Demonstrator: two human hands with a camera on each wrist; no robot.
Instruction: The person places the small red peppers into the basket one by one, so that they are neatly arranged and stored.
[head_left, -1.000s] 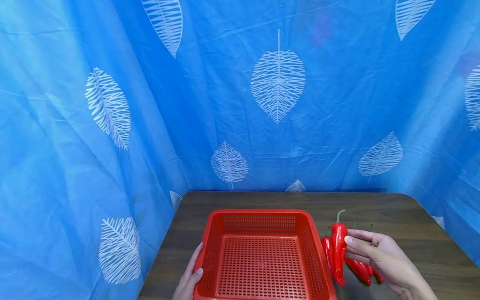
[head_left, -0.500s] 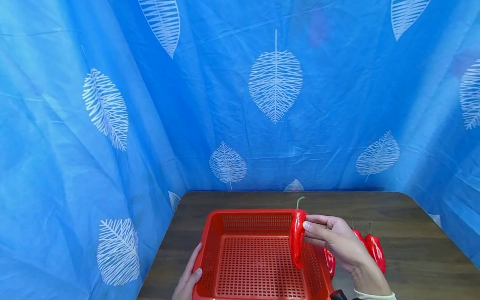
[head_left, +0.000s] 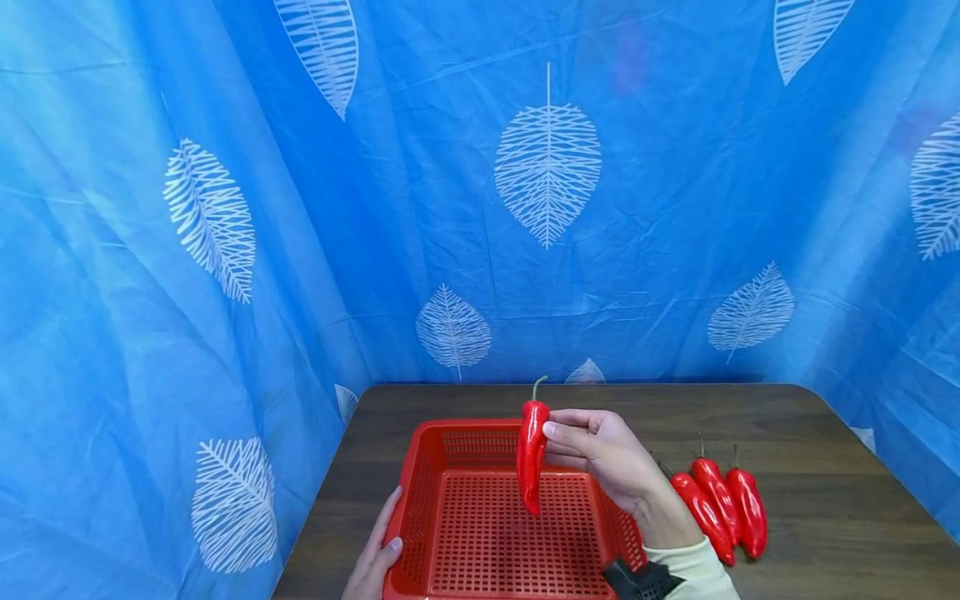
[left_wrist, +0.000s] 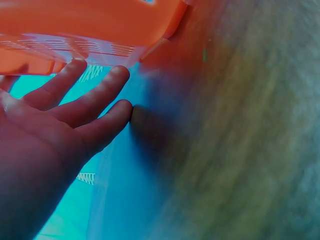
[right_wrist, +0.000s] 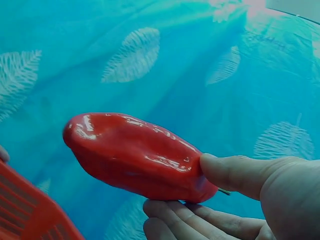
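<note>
A long red pepper (head_left: pixel 531 457) with a green stem hangs upright, stem up, over the red plastic basket (head_left: pixel 417 508). My right hand (head_left: pixel 611 457) pinches it near the stem end, thumb on the near side and fingers behind. In the right wrist view the glossy pepper (right_wrist: pixel 135 155) lies between thumb and fingertips. My left hand (head_left: pixel 372 550) rests against the basket's left side, its thumb by the rim. The left wrist view shows the left hand (left_wrist: pixel 65 115) with fairly straight, spread fingers close against the basket (left_wrist: pixel 95 20).
Several red peppers (head_left: pixel 717 500) lie side by side on the dark wooden table (head_left: pixel 832 500), right of the basket. A blue cloth (head_left: pixel 637 250) with white leaf prints hangs behind and at the sides. A black strap (head_left: pixel 641 579) circles the right wrist.
My right hand has carried the pepper leftward and slightly up, from beside the basket to over its middle. The other peppers have come into fuller view. The left hand has stayed at the basket.
</note>
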